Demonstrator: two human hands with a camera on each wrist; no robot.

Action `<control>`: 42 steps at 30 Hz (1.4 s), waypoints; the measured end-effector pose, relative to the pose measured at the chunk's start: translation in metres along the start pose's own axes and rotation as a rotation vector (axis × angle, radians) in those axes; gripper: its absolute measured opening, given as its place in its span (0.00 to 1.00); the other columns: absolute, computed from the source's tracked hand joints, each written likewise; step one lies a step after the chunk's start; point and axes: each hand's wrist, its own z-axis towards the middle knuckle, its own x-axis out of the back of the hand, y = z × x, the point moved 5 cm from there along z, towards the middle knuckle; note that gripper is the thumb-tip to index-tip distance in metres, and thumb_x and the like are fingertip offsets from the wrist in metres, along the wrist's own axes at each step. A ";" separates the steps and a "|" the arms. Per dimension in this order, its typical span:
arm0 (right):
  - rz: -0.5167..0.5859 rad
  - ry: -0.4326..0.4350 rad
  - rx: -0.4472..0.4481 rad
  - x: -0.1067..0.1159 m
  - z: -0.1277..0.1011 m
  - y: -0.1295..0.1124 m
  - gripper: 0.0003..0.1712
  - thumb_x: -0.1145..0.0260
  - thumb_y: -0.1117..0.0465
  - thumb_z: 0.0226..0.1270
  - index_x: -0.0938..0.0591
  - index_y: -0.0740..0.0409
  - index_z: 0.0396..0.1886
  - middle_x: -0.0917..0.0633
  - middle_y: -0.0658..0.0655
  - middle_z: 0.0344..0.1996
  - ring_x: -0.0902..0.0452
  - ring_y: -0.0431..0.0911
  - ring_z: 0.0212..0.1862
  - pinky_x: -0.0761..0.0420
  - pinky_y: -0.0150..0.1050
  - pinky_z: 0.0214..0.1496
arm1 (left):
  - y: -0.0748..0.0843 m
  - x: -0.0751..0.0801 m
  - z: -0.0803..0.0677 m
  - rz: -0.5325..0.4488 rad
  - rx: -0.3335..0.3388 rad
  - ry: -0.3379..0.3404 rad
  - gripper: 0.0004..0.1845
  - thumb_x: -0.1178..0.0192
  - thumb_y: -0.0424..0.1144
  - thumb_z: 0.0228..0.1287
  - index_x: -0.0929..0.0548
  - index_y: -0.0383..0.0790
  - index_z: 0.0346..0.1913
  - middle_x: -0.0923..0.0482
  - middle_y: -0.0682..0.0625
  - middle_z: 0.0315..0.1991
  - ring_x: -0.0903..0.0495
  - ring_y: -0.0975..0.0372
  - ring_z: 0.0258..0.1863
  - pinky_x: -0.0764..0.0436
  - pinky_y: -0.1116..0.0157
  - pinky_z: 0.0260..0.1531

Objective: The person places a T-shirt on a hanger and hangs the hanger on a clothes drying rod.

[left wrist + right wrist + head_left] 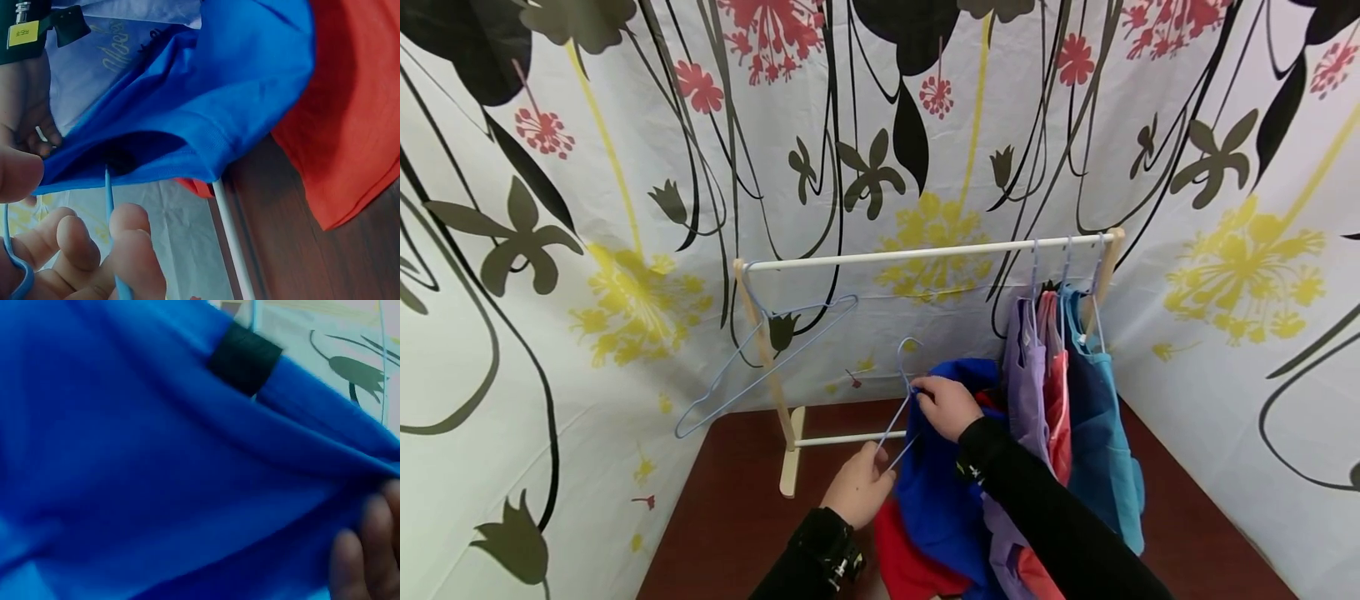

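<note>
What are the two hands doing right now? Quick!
Left hand: closed, gripping the hanger.
Right hand: closed, pinching the blue shirt at the hanger's neck.

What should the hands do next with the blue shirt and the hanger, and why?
Probably slide the hanger further into the blue shirt. The left hand grips the hanger's lower wire, the right hand pinches the shirt's collar near the hook, and the wire seems only partly inside. The rail has free room.
</note>
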 end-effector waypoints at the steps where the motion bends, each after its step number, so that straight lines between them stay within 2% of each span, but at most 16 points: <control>1: -0.045 0.028 0.042 0.002 -0.001 -0.002 0.15 0.36 0.63 0.72 0.13 0.53 0.55 0.20 0.51 0.35 0.28 0.47 0.36 0.27 0.43 0.41 | 0.000 0.000 0.000 -0.011 -0.005 0.001 0.13 0.40 0.42 0.72 0.25 0.39 0.53 0.27 0.52 0.24 0.28 0.60 0.21 0.28 0.61 0.25; 5: -0.152 0.125 0.189 0.008 -0.002 -0.006 0.12 0.33 0.64 0.70 0.11 0.54 0.50 0.21 0.56 0.43 0.28 0.54 0.49 0.29 0.49 0.55 | 0.001 -0.002 0.001 -0.038 -0.019 0.007 0.12 0.40 0.42 0.72 0.25 0.40 0.52 0.26 0.52 0.25 0.27 0.61 0.22 0.27 0.61 0.26; 9: -0.077 0.118 0.273 0.009 -0.002 -0.008 0.10 0.37 0.67 0.71 0.12 0.57 0.45 0.17 0.55 0.44 0.24 0.53 0.53 0.34 0.54 0.66 | 0.001 -0.004 0.002 -0.043 -0.022 0.015 0.11 0.40 0.43 0.73 0.24 0.43 0.51 0.26 0.53 0.26 0.27 0.62 0.23 0.27 0.61 0.27; 14: 0.011 0.070 0.302 0.008 -0.002 -0.014 0.09 0.42 0.64 0.74 0.17 0.52 0.34 0.21 0.48 0.32 0.26 0.48 0.40 0.33 0.52 0.62 | 0.007 -0.007 0.003 -0.044 -0.035 0.005 0.11 0.40 0.43 0.72 0.23 0.43 0.51 0.25 0.53 0.26 0.27 0.62 0.23 0.27 0.61 0.26; 19: -0.011 0.085 0.331 0.010 -0.002 -0.020 0.09 0.44 0.64 0.76 0.19 0.53 0.34 0.22 0.47 0.30 0.26 0.46 0.36 0.28 0.49 0.52 | 0.014 -0.010 0.002 -0.069 -0.070 -0.056 0.14 0.39 0.44 0.72 0.24 0.41 0.54 0.25 0.54 0.31 0.25 0.62 0.27 0.26 0.61 0.30; 22: -0.017 0.075 0.307 0.012 0.000 -0.018 0.09 0.45 0.67 0.75 0.19 0.55 0.37 0.19 0.49 0.32 0.24 0.46 0.38 0.26 0.48 0.49 | 0.013 -0.011 0.001 -0.186 -0.090 -0.139 0.17 0.43 0.45 0.76 0.26 0.38 0.58 0.22 0.51 0.35 0.21 0.59 0.33 0.22 0.61 0.32; 25: 0.008 0.052 0.255 0.014 0.001 -0.014 0.09 0.46 0.69 0.75 0.19 0.57 0.39 0.19 0.51 0.33 0.24 0.47 0.37 0.26 0.47 0.47 | 0.006 -0.010 0.000 -0.373 -0.079 -0.212 0.22 0.52 0.49 0.81 0.27 0.35 0.63 0.21 0.44 0.44 0.17 0.52 0.40 0.17 0.57 0.34; 28: 0.055 0.031 0.196 0.018 0.002 -0.010 0.10 0.47 0.69 0.76 0.19 0.59 0.41 0.19 0.52 0.33 0.26 0.47 0.35 0.27 0.46 0.44 | -0.007 -0.007 0.001 -0.481 -0.058 -0.214 0.27 0.62 0.52 0.84 0.25 0.34 0.64 0.21 0.39 0.49 0.17 0.48 0.42 0.17 0.55 0.34; 30: 0.087 0.018 0.166 0.020 0.002 -0.007 0.11 0.49 0.68 0.78 0.19 0.60 0.42 0.19 0.52 0.34 0.27 0.46 0.35 0.28 0.46 0.43 | -0.017 -0.007 0.003 -0.466 -0.061 -0.199 0.26 0.62 0.50 0.84 0.22 0.35 0.62 0.19 0.41 0.46 0.16 0.52 0.39 0.17 0.58 0.31; 31: 0.102 0.011 0.154 0.021 0.002 -0.006 0.11 0.50 0.68 0.78 0.19 0.60 0.43 0.19 0.54 0.35 0.28 0.46 0.34 0.28 0.46 0.43 | -0.020 -0.008 0.004 -0.437 -0.090 -0.193 0.23 0.60 0.47 0.84 0.21 0.35 0.61 0.19 0.43 0.43 0.17 0.54 0.37 0.18 0.60 0.28; 33: 0.122 0.000 0.139 0.022 0.002 -0.004 0.12 0.50 0.68 0.79 0.20 0.61 0.44 0.19 0.56 0.37 0.28 0.46 0.35 0.28 0.46 0.43 | -0.022 -0.012 0.005 -0.294 -0.213 -0.181 0.17 0.55 0.39 0.82 0.19 0.35 0.59 0.18 0.46 0.39 0.18 0.59 0.36 0.19 0.64 0.30; 36: 0.150 -0.013 0.120 0.024 0.001 -0.003 0.11 0.51 0.67 0.80 0.21 0.60 0.45 0.18 0.59 0.40 0.28 0.46 0.36 0.28 0.46 0.44 | -0.016 -0.019 0.003 -0.065 -0.445 -0.133 0.14 0.47 0.31 0.74 0.18 0.35 0.58 0.20 0.49 0.38 0.21 0.62 0.38 0.20 0.66 0.36; 37: 0.159 -0.014 0.112 0.024 0.000 -0.002 0.11 0.51 0.67 0.81 0.21 0.60 0.46 0.18 0.59 0.41 0.28 0.46 0.37 0.28 0.47 0.45 | -0.014 -0.021 0.000 -0.017 -0.502 -0.113 0.15 0.45 0.30 0.72 0.18 0.35 0.57 0.20 0.48 0.39 0.21 0.62 0.39 0.21 0.65 0.40; 38: 0.163 -0.010 0.104 0.025 0.000 -0.002 0.11 0.51 0.67 0.81 0.21 0.60 0.46 0.18 0.59 0.41 0.27 0.46 0.37 0.28 0.47 0.45 | -0.012 -0.022 -0.002 0.025 -0.524 -0.093 0.15 0.44 0.31 0.71 0.17 0.36 0.57 0.19 0.48 0.40 0.22 0.62 0.41 0.23 0.65 0.43; 40: 0.173 -0.001 0.088 0.027 0.000 -0.001 0.11 0.52 0.67 0.82 0.22 0.60 0.47 0.19 0.58 0.43 0.27 0.47 0.38 0.28 0.48 0.46 | -0.011 -0.024 -0.006 0.018 -0.466 -0.095 0.14 0.41 0.34 0.70 0.16 0.38 0.55 0.19 0.48 0.44 0.22 0.61 0.44 0.23 0.63 0.46; 42: 0.165 0.016 0.071 0.029 0.001 0.002 0.11 0.52 0.66 0.82 0.22 0.59 0.47 0.18 0.57 0.43 0.26 0.48 0.40 0.28 0.48 0.47 | -0.014 -0.026 -0.009 -0.028 -0.350 -0.108 0.13 0.39 0.37 0.69 0.15 0.42 0.53 0.18 0.49 0.45 0.22 0.61 0.45 0.23 0.61 0.46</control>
